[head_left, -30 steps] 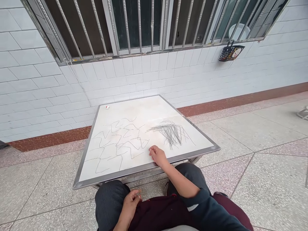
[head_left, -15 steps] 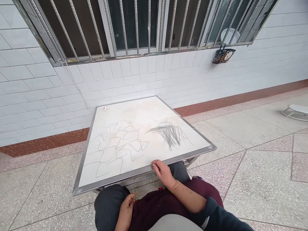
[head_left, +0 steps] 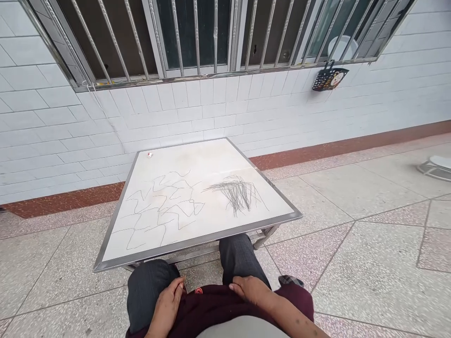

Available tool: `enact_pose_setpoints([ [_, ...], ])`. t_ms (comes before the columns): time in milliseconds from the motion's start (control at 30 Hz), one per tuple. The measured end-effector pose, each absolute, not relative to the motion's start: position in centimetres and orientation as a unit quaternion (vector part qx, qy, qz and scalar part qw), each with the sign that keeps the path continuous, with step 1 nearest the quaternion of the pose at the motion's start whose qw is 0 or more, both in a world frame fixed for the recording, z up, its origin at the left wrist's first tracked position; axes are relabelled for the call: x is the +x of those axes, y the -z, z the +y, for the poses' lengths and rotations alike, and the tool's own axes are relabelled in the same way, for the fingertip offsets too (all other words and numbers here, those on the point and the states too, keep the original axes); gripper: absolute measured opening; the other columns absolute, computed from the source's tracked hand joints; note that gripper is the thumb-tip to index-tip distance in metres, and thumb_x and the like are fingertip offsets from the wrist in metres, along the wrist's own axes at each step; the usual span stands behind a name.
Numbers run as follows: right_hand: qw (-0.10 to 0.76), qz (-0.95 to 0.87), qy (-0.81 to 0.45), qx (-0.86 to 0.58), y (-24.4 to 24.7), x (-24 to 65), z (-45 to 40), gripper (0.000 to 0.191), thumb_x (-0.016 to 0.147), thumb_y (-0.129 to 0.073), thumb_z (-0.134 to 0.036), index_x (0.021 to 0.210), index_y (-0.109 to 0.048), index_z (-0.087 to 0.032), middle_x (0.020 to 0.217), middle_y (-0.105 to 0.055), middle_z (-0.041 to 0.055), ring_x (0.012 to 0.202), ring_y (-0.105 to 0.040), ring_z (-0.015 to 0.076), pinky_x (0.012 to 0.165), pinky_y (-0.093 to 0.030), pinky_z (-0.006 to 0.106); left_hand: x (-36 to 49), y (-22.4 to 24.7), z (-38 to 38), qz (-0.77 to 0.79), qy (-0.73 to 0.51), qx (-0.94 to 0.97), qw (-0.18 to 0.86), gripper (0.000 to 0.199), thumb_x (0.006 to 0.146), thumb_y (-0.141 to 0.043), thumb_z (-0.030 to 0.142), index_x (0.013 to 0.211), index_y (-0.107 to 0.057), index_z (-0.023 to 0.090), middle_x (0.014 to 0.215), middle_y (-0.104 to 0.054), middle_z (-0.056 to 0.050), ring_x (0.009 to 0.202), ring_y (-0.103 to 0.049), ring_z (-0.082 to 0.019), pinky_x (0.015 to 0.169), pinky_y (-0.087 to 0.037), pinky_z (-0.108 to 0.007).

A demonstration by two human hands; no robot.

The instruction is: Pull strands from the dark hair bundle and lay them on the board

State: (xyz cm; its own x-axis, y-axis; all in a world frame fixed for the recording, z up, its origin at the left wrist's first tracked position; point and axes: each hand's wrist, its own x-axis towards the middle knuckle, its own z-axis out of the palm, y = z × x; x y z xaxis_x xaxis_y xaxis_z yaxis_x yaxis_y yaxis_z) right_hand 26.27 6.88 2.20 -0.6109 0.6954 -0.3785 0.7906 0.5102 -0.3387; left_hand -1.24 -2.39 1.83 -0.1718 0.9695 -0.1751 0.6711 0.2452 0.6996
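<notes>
My left hand (head_left: pixel 168 299) rests on my left thigh with its fingers drawn together at the edge of the maroon garment (head_left: pixel 207 305) on my lap. Whatever those fingertips may hold is hidden. Over my right thigh, my right hand (head_left: pixel 251 289) has its fingers curled in against the upper edge of the same garment. A red button (head_left: pixel 198 291) shows on the cloth between the hands. In front of my knees stands a white-topped table (head_left: pixel 190 157) with a grey metal rim. Several thin dark wavy strands (head_left: pixel 169 188) lie spread out on its left, and a dense tangled bunch of strands (head_left: pixel 239 195) lies on its right.
A small red and white object (head_left: pixel 150 155) sits by the table's far left corner. Behind stands a white tiled wall (head_left: pixel 183 108) with a barred window (head_left: pixel 197 37). A dark patterned basket (head_left: pixel 329 79) hangs below the sill. At far right is a round white-topped item (head_left: pixel 439 164).
My right hand has left the table's near rim and come back to the garment on my lap. My left hand has shifted slightly left. The view has shifted a little.
</notes>
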Motion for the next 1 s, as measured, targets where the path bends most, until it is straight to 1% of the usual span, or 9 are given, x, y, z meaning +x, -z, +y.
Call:
enact_pose_setpoints([
  [133,0.076,0.841,0.274,0.459,-2.2,28.9,7.3,0.037,0.095,-0.031,-0.034,0.098,-0.063,-0.016,0.094,-0.071,0.0128,0.090,-0.068,0.0260,0.072,-0.047,0.029,-0.7,-2.9,-1.8,0.729,-0.230,0.597,0.243,0.034,0.088,-0.040,0.035,0.109,-0.064,0.023,0.109,-0.070,-0.003,0.100,-0.065,-0.018,0.091,-0.048,-0.031],
  [233,0.058,0.825,0.306,0.472,-1.9,29.6,8.0,0.034,0.094,-0.034,-0.035,0.094,-0.064,-0.018,0.093,-0.072,0.0105,0.089,-0.068,0.0244,0.072,-0.045,0.027,-1.3,-3.3,-1.2,0.737,-0.235,0.616,0.150,0.032,0.088,-0.042,0.034,0.106,-0.066,0.023,0.105,-0.071,-0.003,0.096,-0.067,-0.018,0.086,-0.052,-0.029],
  [333,0.066,0.823,0.318,0.465,-1.5,29.8,8.6,0.036,0.094,-0.034,-0.037,0.093,-0.065,-0.019,0.092,-0.072,0.0097,0.088,-0.068,0.0242,0.070,-0.046,0.026,-2.0,-3.4,-0.6,0.729,-0.229,0.643,0.054,0.031,0.089,-0.042,0.035,0.105,-0.066,0.024,0.101,-0.073,-0.002,0.089,-0.069,-0.017,0.081,-0.055,-0.027],
  [433,0.072,0.832,0.335,0.436,-1.8,30.0,9.1,0.034,0.093,-0.036,-0.038,0.096,-0.066,-0.021,0.090,-0.072,0.0073,0.085,-0.068,0.0229,0.067,-0.046,0.025,-2.2,-3.1,0.1,0.692,-0.206,0.692,0.004,0.030,0.089,-0.044,0.034,0.109,-0.065,0.025,0.100,-0.073,-0.001,0.087,-0.069,-0.016,0.080,-0.055,-0.026],
  [533,0.019,0.857,0.342,0.385,-3.6,30.2,10.4,0.023,0.090,-0.046,-0.036,0.096,-0.066,-0.026,0.091,-0.071,0.0025,0.083,-0.066,0.0193,0.068,-0.045,0.024,-2.2,-2.5,0.8,0.665,-0.195,0.721,0.002,0.029,0.090,-0.043,0.032,0.111,-0.064,0.025,0.100,-0.073,0.000,0.086,-0.069,-0.015,0.081,-0.055,-0.024],
  [667,-0.176,0.848,0.266,0.423,-8.1,29.6,15.8,0.030,0.095,-0.035,-0.033,0.100,-0.064,-0.026,0.091,-0.067,0.0054,0.084,-0.060,0.0190,0.075,-0.046,0.029,-2.3,-1.9,1.6,0.667,-0.201,0.717,0.017,0.030,0.090,-0.045,0.032,0.114,-0.062,0.027,0.100,-0.072,0.001,0.086,-0.069,-0.015,0.080,-0.055,-0.022],
  [733,-0.238,0.825,0.206,0.470,-10.1,28.5,19.9,0.030,0.094,-0.034,-0.033,0.100,-0.063,-0.025,0.090,-0.065,0.0071,0.084,-0.058,0.0208,0.076,-0.045,0.033,-2.3,-1.8,2.1,0.666,-0.209,0.715,0.027,0.031,0.090,-0.045,0.032,0.116,-0.061,0.027,0.101,-0.072,0.000,0.087,-0.069,-0.015,0.080,-0.055,-0.022],
  [800,-0.247,0.812,0.160,0.503,-11.2,27.0,24.2,0.026,0.093,-0.038,-0.030,0.098,-0.062,-0.023,0.091,-0.065,0.0068,0.087,-0.056,0.0216,0.077,-0.044,0.034,-2.0,-1.9,2.7,0.660,-0.211,0.719,0.040,0.031,0.090,-0.045,0.031,0.116,-0.061,0.026,0.102,-0.072,-0.001,0.087,-0.069,-0.016,0.081,-0.054,-0.023],
  [1000,-0.150,0.787,0.100,0.590,-10.1,22.6,31.3,0.016,0.090,-0.045,-0.029,0.096,-0.057,-0.021,0.093,-0.061,0.0072,0.088,-0.053,0.0222,0.061,-0.040,0.029,-0.7,-1.9,4.1,0.663,-0.173,0.716,0.130,0.031,0.092,-0.040,0.028,0.115,-0.062,0.027,0.092,-0.072,-0.003,0.081,-0.068,-0.017,0.077,-0.054,-0.026],
])
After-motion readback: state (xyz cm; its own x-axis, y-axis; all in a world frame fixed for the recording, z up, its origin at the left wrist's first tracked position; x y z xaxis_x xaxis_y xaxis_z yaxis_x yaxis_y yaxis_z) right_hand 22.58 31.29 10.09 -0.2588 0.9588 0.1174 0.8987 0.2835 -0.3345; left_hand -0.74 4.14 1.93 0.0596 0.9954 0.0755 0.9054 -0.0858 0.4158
